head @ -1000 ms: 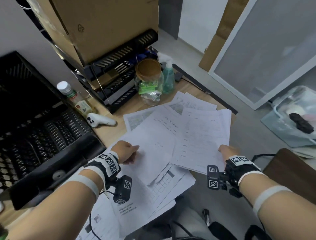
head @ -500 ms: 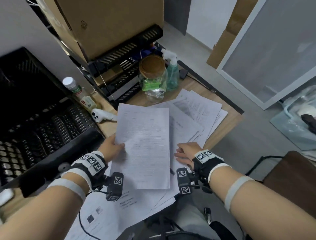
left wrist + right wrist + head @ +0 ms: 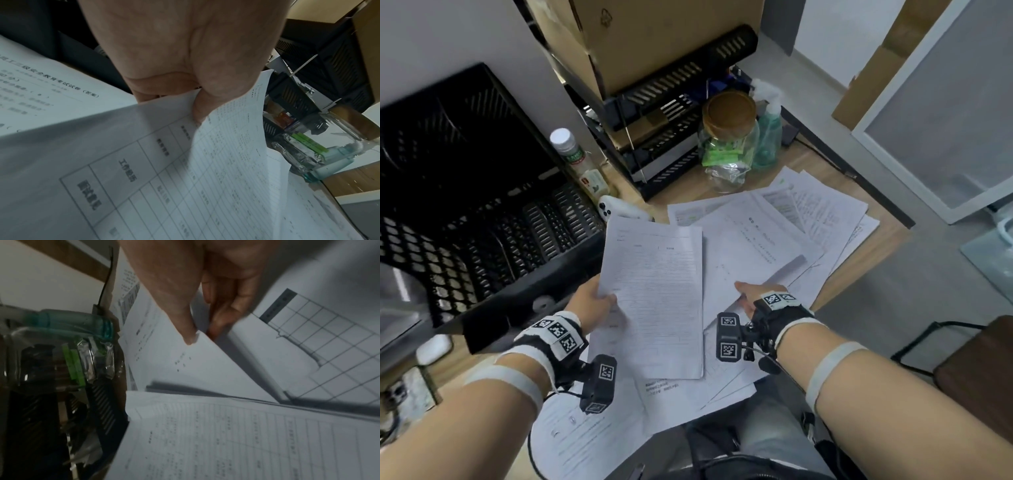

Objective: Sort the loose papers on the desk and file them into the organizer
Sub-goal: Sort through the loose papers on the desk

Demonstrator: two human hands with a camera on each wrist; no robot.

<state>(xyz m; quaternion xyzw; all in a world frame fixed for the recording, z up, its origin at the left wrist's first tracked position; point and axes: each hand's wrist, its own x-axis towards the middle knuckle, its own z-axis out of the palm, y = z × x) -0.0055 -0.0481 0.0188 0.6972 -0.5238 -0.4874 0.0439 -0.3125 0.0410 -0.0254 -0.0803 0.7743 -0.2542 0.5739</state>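
Wooden desk (image 3: pixel 681 186) carries loose papers (image 3: pixel 822 212) across its right half. Left hand (image 3: pixel 592 305) pinches a lined sheet (image 3: pixel 657 294) by its left edge, lifted beside the black organizer (image 3: pixel 482 212); right hand (image 3: pixel 756 294) pinches another sheet (image 3: pixel 743 253).

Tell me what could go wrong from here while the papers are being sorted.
1. The left hand pinches the lined sheet at one edge only; it may bend or slip.
2. Several papers hang over the desk's near edge and could slide off.
3. The right hand is lifting a sheet from the pile; it might drag others toward the glass jar.
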